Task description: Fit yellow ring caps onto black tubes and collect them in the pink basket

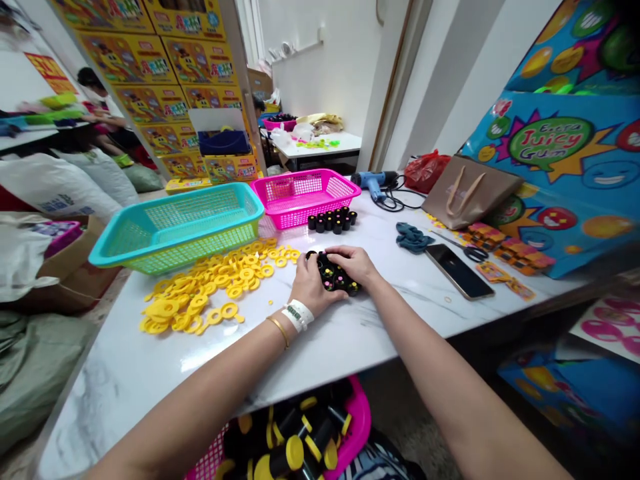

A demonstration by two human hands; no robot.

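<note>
Left hand (311, 288) and right hand (356, 265) cupped round a cluster of small black pieces (334, 275) on the marbled tabletop (320, 347), near its front edge. Fingers of both partly open, curved against the cluster's sides; pink and yellow bits show in it. Yellow rings (200, 297) lie heaped to the left. Behind the hands, upright black cylinders (333, 221) stand just in front of a pink basket (306, 193); turquoise basket (180, 223) beside it. Phone (459, 271) lies well to the right.
</note>
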